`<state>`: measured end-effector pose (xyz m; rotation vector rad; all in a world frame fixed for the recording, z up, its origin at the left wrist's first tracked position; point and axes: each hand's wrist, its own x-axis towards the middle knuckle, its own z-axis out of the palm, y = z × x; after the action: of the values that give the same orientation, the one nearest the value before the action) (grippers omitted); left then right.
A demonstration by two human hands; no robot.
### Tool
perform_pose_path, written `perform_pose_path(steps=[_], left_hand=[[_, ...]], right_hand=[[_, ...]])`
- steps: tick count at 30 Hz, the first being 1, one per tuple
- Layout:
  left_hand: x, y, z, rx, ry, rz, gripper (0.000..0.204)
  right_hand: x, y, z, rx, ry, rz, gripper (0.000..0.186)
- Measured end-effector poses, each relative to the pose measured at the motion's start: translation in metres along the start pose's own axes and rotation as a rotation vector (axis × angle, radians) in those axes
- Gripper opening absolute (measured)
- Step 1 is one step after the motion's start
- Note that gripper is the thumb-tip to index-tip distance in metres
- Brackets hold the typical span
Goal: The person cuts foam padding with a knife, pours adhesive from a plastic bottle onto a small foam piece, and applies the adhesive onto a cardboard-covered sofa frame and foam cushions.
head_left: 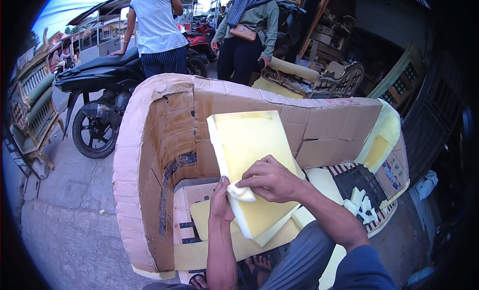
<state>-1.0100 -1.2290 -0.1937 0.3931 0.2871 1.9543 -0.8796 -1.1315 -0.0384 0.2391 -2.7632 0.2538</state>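
Observation:
A thick yellow foam slab (254, 145) stands tilted in front of me, its pale cut edge toward the left. My left hand (220, 202) grips that edge low down, thumb on top. My right hand (272, 179) is closed on a small folded piece of white foam (241, 192), pressed against the slab's left edge beside my left thumb. Beneath the slab lie more yellow foam sheets (202, 255) on the seat of a sofa frame, whose curved back is covered in brown cardboard (164, 125).
White foam scraps (360, 205) lie on black webbing (357, 183) at the seat's right. A motorcycle (100, 115) stands behind on the left, beside two people (158, 30) (247, 35). A wooden chair frame (35, 105) is at far left, more furniture frames (319, 80) at back right.

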Motion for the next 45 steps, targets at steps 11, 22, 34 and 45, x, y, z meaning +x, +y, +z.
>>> perform_pose_path(steps=[11, 22, 34, 45], left_hand=[[-0.004, 0.010, 0.035, 0.067, -0.102, -0.082, 0.046], [-0.004, 0.007, -0.006, -0.080, 0.021, -0.048, 0.042], [-0.015, 0.005, -0.008, -0.070, -0.032, -0.025, 0.045], [-0.012, -0.029, -0.104, 0.014, 0.280, -0.202, 0.044]], right_hand=[[0.071, 0.045, -0.053, -0.307, 0.528, 0.044, 0.033], [-0.016, -0.032, 0.021, -0.076, -0.116, -0.075, 0.034], [-0.021, 0.154, -0.035, -0.475, 0.698, 0.687, 0.029], [-0.139, 0.076, 0.074, 0.249, 0.123, 0.716, 0.034]])
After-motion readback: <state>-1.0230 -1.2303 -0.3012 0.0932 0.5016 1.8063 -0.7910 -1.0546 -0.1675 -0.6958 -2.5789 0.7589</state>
